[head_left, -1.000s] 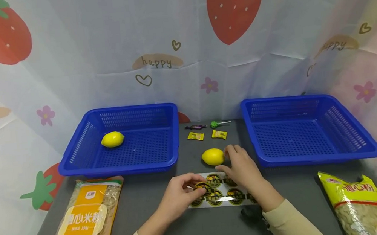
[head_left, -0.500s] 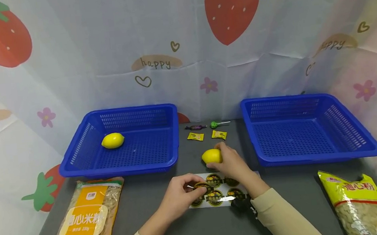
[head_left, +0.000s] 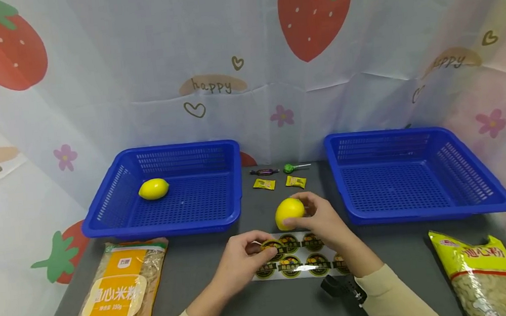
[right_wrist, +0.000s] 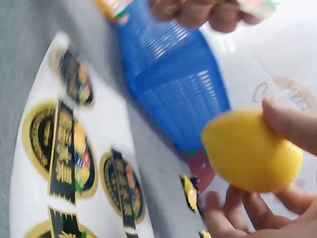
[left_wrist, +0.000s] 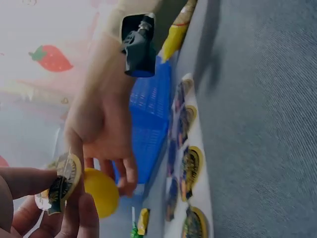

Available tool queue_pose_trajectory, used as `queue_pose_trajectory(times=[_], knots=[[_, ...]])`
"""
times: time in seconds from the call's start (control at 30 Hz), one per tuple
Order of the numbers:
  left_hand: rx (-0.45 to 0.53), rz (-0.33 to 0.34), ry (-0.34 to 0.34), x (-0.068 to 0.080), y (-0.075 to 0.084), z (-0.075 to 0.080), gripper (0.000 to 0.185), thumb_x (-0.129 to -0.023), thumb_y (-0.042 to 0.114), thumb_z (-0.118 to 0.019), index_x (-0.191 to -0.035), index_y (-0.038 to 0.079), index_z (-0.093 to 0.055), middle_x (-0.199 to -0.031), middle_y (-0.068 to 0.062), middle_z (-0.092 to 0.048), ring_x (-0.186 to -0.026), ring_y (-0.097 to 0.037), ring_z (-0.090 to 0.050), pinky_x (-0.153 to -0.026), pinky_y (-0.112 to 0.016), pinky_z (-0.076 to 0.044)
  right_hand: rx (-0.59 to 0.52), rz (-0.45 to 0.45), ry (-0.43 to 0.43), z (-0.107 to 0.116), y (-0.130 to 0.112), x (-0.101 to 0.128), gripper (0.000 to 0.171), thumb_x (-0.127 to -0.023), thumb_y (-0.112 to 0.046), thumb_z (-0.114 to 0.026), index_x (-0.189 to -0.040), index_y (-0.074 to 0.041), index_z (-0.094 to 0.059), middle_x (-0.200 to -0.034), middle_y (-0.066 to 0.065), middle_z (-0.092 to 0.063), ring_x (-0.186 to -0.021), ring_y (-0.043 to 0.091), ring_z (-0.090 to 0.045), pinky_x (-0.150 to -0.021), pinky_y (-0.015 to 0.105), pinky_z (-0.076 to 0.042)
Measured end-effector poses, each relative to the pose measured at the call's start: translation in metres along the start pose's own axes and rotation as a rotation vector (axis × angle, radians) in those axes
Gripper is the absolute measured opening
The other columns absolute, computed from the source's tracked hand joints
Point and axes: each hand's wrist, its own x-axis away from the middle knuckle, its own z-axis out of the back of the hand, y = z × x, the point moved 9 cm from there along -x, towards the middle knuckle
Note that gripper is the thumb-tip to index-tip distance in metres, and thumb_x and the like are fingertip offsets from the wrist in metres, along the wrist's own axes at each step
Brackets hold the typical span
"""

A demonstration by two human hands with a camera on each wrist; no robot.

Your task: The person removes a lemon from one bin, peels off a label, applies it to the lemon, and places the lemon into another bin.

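Observation:
A round black-and-gold sticker (left_wrist: 67, 181) is pinched between the thumb and fingers of my left hand (head_left: 242, 260). My right hand (head_left: 325, 222) grips a yellow lemon (head_left: 288, 213), thumb on the near side and fingers behind it; the right wrist view shows the lemon (right_wrist: 251, 150) held up off the table. Under and between both hands lies a white sheet of stickers (head_left: 301, 271) printed with several round black-and-gold labels. Part of the sheet is hidden by the hands. A second lemon (head_left: 154, 189) rests inside the left blue basket (head_left: 164, 230).
At the right stands another blue basket (head_left: 432, 211). Behind the held lemon lie two yellow wrapped candies (head_left: 264, 184), a purple-wrapped candy (head_left: 264, 172) and a green lollipop (head_left: 288, 168). An orange noodle bag (head_left: 113, 296) lies front left, a yellow-green pasta bag (head_left: 483, 270) front right.
My right hand has closed round the lemon, which lay on the table, and has raised and turned it on end. The left hand still holds the sticker in nearly the same place.

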Motion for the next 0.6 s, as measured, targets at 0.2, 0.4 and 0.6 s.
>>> queue_pose_trajectory(times=[0.2, 0.4, 0.6], knots=[[0.111, 0.01, 0.033, 0.0, 0.004, 0.006, 0.026, -0.094, 0.012, -0.072, -0.118, 0.002, -0.069, -0.107, -0.015, -0.069, -0.082, -0.011, -0.069, -0.068, -0.024, -0.054, -0.094, 0.017, -0.137, -0.013, -0.007, 0.016, 0.062, -0.094, -0.023, -0.074, -0.15, -0.016, -0.048, -0.142, 0.016, -0.054, -0.118, 0.03, -0.061, -0.09, 0.042, -0.056], [0.116, 0.027, 0.065, -0.003, 0.003, 0.008, 0.027, -0.094, 0.011, -0.072, -0.12, 0.004, -0.069, -0.111, -0.016, -0.068, -0.086, -0.015, -0.07, -0.073, -0.026, -0.056, 0.0, 0.058, -0.138, -0.018, -0.01, 0.028, 0.058, -0.094, -0.029, -0.073, -0.146, -0.013, -0.051, -0.142, 0.012, -0.057, -0.13, 0.031, -0.056, -0.098, 0.037, -0.053], [0.162, 0.007, 0.059, -0.003, 0.007, 0.004, 0.029, -0.094, 0.011, -0.071, -0.121, 0.0, -0.066, -0.11, -0.02, -0.067, -0.091, -0.018, -0.071, -0.077, -0.026, -0.057, -0.109, -0.01, -0.116, -0.021, -0.003, 0.035, 0.055, -0.095, -0.032, -0.072, -0.144, -0.016, -0.054, -0.139, 0.011, -0.058, -0.117, 0.025, -0.062, -0.092, 0.039, -0.056]])
